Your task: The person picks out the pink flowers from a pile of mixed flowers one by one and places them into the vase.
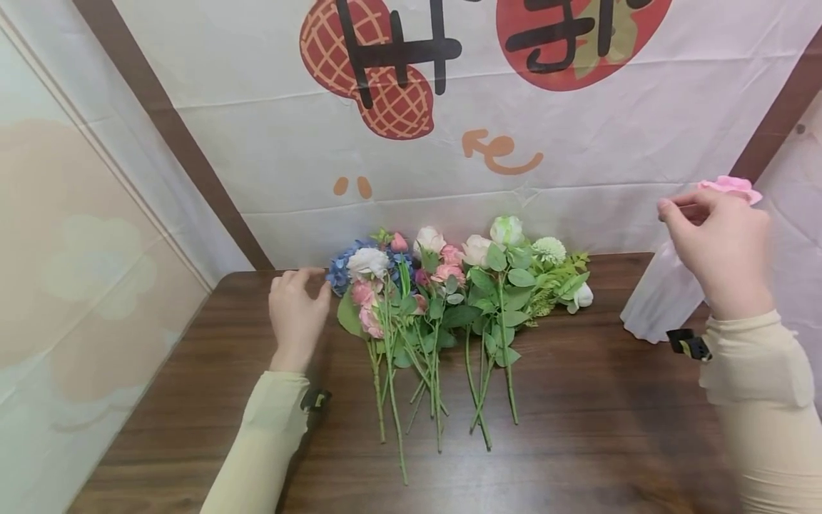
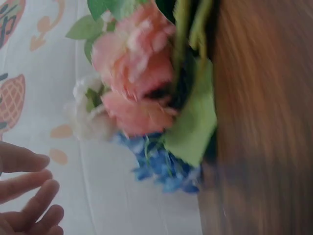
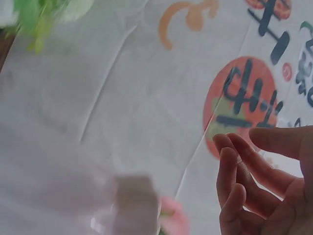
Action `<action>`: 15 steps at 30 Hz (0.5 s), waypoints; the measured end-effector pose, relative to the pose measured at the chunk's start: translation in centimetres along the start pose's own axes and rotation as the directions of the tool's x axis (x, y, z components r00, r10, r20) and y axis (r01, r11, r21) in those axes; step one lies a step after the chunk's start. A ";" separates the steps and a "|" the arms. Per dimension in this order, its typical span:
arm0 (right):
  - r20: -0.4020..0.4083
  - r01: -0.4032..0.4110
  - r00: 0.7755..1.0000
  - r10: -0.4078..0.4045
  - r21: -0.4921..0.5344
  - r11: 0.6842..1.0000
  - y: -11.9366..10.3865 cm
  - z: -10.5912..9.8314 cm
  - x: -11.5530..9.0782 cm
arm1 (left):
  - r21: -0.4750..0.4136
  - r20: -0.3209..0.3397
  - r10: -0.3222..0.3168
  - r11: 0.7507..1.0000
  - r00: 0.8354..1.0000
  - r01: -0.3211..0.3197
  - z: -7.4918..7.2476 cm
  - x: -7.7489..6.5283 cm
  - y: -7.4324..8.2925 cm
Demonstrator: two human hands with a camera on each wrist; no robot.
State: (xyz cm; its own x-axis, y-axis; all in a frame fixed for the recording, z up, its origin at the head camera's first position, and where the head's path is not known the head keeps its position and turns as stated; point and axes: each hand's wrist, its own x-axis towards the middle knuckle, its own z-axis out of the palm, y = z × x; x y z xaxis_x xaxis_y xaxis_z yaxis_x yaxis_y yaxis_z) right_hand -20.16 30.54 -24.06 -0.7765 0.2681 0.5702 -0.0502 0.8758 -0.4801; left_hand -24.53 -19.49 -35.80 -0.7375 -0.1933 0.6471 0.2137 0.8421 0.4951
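My left hand is beside the left end of a row of artificial flowers, close to a blue hydrangea. Its fingers bend loosely, and nothing shows between them in the left wrist view. Pink blooms and a broad green leaf lie near it. Over at the right, my right hand is raised in front of a white vase. A pink flower shows just behind that hand, at the vase's top. In the right wrist view the thumb and bent fingers hold nothing.
More flowers lie across the wooden table, stems toward me: a white bloom, cream roses and a pale green pompom flower. Behind the table hangs a printed white cloth. Another cloth hangs at the left.
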 end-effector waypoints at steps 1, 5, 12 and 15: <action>-0.003 0.004 1.000 -0.004 0.006 1.000 -0.3 0.2 -0.2 | -0.003 0.008 -0.003 1.000 1.000 0.003 0.2 0.1 0.4; 0.010 0.005 1.000 -0.005 0.043 0.999 -1.7 1.3 -0.8 | -0.015 0.022 -0.004 1.000 1.000 0.004 1.1 0.4 1.7; 0.040 0.030 0.999 -0.035 0.122 0.992 -3.8 3.5 -1.8 | -0.055 0.077 -0.004 0.998 0.997 0.008 2.6 0.7 4.7; 0.065 0.032 0.997 -0.043 0.158 0.987 -4.6 4.5 -2.1 | -0.079 0.101 0.003 0.997 0.995 0.005 3.2 0.8 6.1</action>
State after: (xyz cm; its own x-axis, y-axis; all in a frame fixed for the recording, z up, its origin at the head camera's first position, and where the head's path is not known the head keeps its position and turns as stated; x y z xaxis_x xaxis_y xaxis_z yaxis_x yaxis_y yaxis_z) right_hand -21.06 24.12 -26.05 -0.8126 0.2042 0.5459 -0.1735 0.8094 -0.5610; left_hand -25.83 -12.88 -34.10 -0.7979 -0.1386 0.5867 0.2601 0.7988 0.5424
